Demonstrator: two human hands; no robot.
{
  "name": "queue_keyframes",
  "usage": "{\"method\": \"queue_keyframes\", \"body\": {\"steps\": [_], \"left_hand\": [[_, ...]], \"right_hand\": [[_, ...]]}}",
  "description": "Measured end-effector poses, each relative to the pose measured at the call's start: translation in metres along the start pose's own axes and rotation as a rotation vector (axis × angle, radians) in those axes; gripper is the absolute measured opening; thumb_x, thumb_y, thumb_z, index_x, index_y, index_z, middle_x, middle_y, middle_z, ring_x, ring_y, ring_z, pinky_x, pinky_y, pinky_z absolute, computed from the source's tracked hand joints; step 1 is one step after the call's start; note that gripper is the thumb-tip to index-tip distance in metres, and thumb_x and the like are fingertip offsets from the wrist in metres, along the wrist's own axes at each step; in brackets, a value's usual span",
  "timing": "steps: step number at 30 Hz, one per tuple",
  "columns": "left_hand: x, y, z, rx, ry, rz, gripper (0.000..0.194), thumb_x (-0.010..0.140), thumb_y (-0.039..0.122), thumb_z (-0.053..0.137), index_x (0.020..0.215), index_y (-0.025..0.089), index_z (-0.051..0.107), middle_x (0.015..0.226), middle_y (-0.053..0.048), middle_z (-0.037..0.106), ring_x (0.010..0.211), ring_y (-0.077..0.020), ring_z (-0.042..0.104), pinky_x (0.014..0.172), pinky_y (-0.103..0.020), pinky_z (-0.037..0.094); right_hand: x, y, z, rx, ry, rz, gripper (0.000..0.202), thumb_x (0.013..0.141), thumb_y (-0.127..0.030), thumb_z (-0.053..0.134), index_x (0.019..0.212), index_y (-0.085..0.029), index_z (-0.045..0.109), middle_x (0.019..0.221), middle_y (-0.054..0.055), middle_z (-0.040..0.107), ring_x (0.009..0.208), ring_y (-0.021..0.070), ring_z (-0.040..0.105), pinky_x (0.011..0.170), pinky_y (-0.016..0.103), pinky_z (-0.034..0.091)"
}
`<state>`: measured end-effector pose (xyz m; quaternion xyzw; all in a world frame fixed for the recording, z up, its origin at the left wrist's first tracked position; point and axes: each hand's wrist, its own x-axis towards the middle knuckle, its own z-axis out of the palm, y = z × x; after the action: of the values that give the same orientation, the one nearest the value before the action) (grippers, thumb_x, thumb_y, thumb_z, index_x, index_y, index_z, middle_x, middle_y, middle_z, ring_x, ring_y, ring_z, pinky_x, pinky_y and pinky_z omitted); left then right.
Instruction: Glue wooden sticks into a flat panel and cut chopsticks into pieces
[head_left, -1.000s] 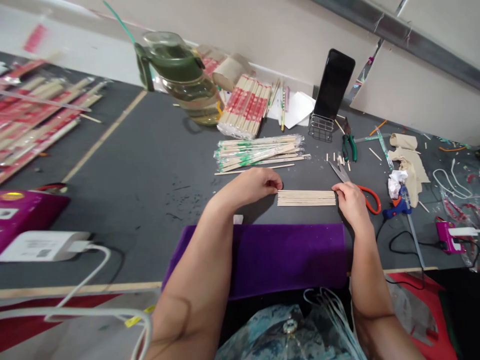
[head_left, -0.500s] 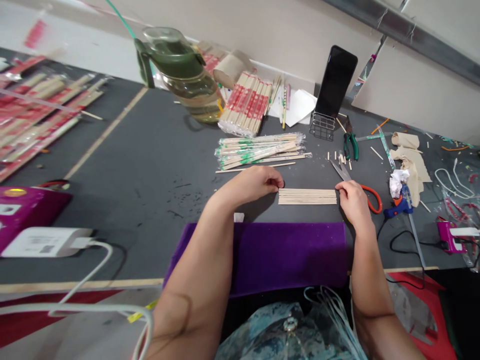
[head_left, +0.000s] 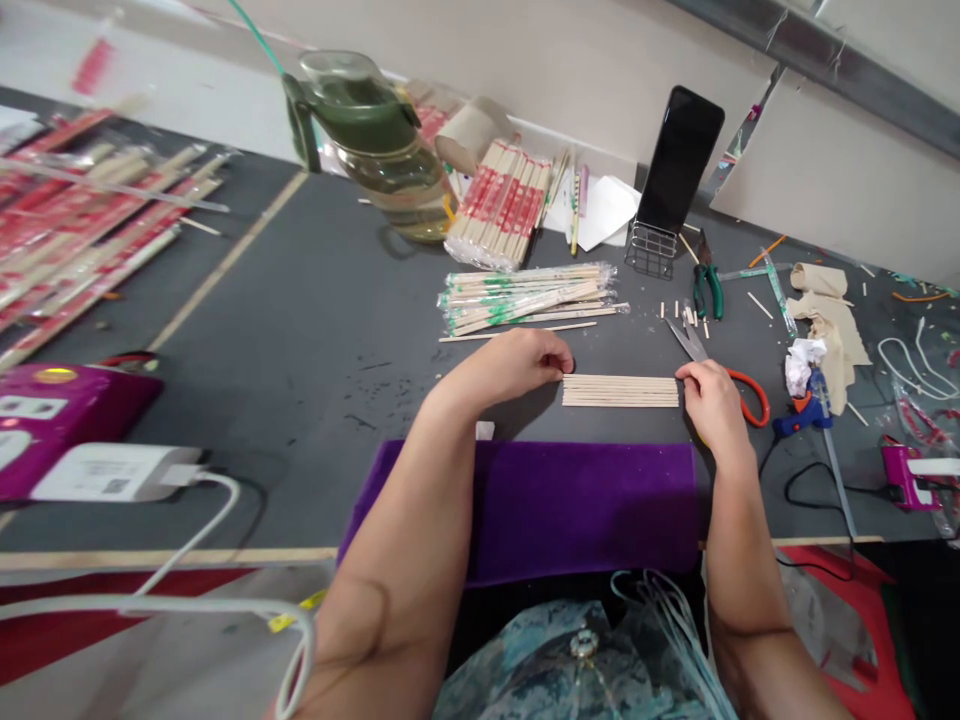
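A flat row of pale wooden sticks (head_left: 620, 391) lies side by side on the grey table. At its left end is my left hand (head_left: 531, 358), fingers curled and thumb and fingertips against the stick ends. My right hand (head_left: 712, 398) closes its fingertips at the opposite end, so the row sits between both hands. Scissors with orange handles (head_left: 751, 396) lie partly under my right hand, blades pointing away. Just beyond my left hand is a loose chopstick (head_left: 517, 332), in front of a pile of plastic-wrapped chopsticks with green print (head_left: 532, 297).
A purple cloth (head_left: 585, 510) covers the near table edge. Behind stand a green-lidded water jug (head_left: 397, 180), red-printed chopstick packs (head_left: 501, 205) and a phone (head_left: 681, 160) on a wire stand. Pliers (head_left: 707, 288), a blue glue gun (head_left: 802, 415) and a purple power strip (head_left: 75, 420) flank the workspace.
The whole view has shifted slightly, so things appear a little further right. Both hands stay at the ends of the stick row, with almost no movement.
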<state>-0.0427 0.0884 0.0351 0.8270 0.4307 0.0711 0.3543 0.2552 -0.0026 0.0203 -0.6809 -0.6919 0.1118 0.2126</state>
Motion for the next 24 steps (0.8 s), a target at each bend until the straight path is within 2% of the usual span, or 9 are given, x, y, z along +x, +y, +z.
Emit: {"method": "queue_keyframes", "body": {"steps": [13, 24], "left_hand": [[-0.0005, 0.0013, -0.0015, 0.006, 0.000, 0.002, 0.024, 0.079, 0.029, 0.052, 0.085, 0.019, 0.073, 0.084, -0.003, 0.074, 0.076, -0.0172, 0.064, 0.071, -0.027, 0.047], [0.0010, -0.0007, -0.0006, 0.003, -0.004, 0.031, 0.024, 0.082, 0.029, 0.054, 0.085, 0.020, 0.076, 0.087, -0.004, 0.075, 0.080, -0.0180, 0.066, 0.076, -0.027, 0.048]], "right_hand": [[-0.0002, -0.0018, -0.0028, -0.010, -0.006, 0.011, 0.028, 0.085, -0.006, 0.046, 0.084, -0.021, 0.070, 0.088, 0.007, 0.064, 0.089, 0.0246, 0.061, 0.084, 0.035, 0.047], [-0.0007, -0.0031, -0.0039, 0.002, 0.004, 0.021, 0.029, 0.083, -0.005, 0.046, 0.080, -0.022, 0.070, 0.086, 0.006, 0.063, 0.088, 0.0237, 0.060, 0.084, 0.035, 0.046]]}}
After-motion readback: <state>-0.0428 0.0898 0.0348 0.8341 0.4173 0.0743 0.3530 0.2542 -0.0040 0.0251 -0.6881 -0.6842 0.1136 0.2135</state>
